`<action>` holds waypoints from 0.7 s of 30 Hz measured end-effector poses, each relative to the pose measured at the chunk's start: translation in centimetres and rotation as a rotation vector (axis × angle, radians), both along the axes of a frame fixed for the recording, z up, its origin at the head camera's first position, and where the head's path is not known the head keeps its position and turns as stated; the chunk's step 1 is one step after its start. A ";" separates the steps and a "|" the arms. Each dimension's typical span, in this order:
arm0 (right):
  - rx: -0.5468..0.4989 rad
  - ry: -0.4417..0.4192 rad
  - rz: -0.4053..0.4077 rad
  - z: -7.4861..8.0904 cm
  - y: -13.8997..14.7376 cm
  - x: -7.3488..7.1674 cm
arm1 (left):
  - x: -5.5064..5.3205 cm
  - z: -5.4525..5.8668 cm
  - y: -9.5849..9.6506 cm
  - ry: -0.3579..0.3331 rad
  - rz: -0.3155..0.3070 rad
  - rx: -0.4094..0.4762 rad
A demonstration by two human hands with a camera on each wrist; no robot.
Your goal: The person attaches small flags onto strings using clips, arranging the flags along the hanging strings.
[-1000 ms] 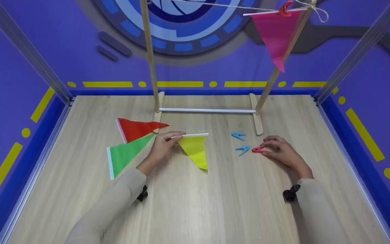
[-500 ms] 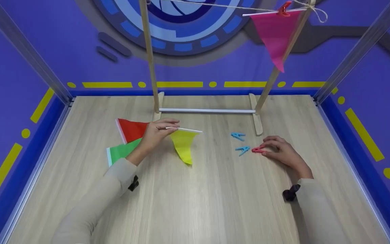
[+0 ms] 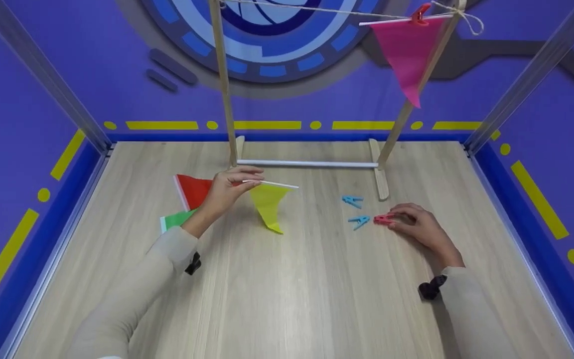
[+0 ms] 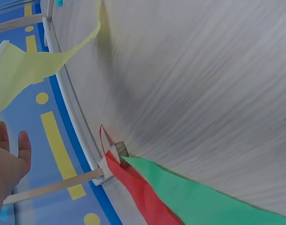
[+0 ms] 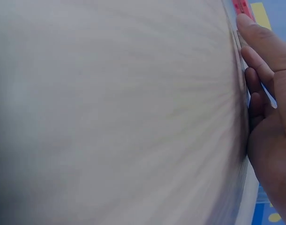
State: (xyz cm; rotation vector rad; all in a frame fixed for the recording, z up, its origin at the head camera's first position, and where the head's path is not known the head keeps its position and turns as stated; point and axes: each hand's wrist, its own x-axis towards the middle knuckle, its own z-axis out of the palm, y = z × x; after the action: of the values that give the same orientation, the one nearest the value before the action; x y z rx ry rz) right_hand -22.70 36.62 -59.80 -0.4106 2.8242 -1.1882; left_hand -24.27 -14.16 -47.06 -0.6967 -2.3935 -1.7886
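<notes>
My left hand (image 3: 222, 193) pinches the white stick of a yellow pennant (image 3: 268, 202), whose cloth hangs down in front of the stand. In the left wrist view, the pennant (image 4: 33, 68) curves above the tabletop. At the right, my right hand (image 3: 425, 228) grips the handles of a red clothespin (image 3: 380, 219) between thumb and fingers, low at the table. Two blue clothespins lie beside it, a farther one (image 3: 352, 201) and a nearer one (image 3: 359, 221). Under my left arm, a red pennant (image 3: 195, 189) and a green pennant (image 3: 173, 219) are partly hidden.
Across the back of the table stands a wooden frame with a left post (image 3: 224, 89), a right post (image 3: 395, 127) and a white crossbar (image 3: 307, 163). From its string (image 3: 312, 8) a pink pennant (image 3: 407, 52) hangs by a red clothespin (image 3: 420, 15). Purple walls enclose the table.
My left hand has moved left and up with the yellow pennant, now covering more of the red and green pennants. My right hand keeps nearly the same place on the red clothespin.
</notes>
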 end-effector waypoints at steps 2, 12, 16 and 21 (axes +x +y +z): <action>0.021 0.023 -0.002 0.4 0.1 0.1 | -0.1 0.3 0.0 0.012 -0.010 -0.005; 0.053 0.154 0.100 3.0 -0.5 0.1 | 0.0 1.7 -0.3 -0.048 -0.015 0.019; 0.066 0.165 0.122 4.1 -0.8 0.2 | 0.1 2.0 -0.3 -0.056 -0.045 0.034; 0.083 0.219 0.144 5.4 -1.0 0.2 | 0.1 2.6 -0.1 -0.066 -0.064 0.051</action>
State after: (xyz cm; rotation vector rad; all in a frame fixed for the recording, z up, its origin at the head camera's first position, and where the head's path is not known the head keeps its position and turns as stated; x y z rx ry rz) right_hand -22.53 35.62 -54.45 -0.7680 2.9494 -1.0543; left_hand -24.17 -14.31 -44.45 -0.7282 -2.3833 -1.9196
